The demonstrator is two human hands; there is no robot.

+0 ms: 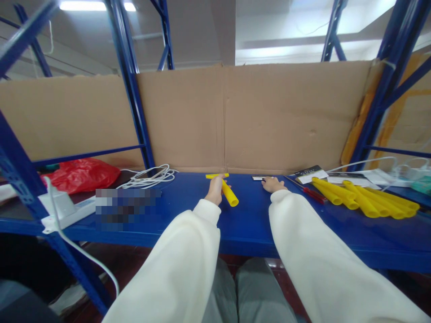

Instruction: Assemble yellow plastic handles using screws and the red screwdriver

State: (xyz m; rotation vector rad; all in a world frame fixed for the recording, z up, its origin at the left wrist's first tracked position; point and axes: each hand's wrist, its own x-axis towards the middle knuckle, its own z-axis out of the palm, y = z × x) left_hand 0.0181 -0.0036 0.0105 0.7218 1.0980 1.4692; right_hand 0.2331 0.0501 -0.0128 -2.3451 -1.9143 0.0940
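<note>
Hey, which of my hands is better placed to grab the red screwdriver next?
Probably the right hand: the red screwdriver lies just beside it, though it also seems to touch a small white piece. The left hand is farther away and holds a yellow tube.

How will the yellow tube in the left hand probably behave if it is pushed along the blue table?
The yellow tube would probably roll, because its open end looks round. It seems light for its size, since that end is hollow. It may be fairly stiff: its outline is straight.
</note>
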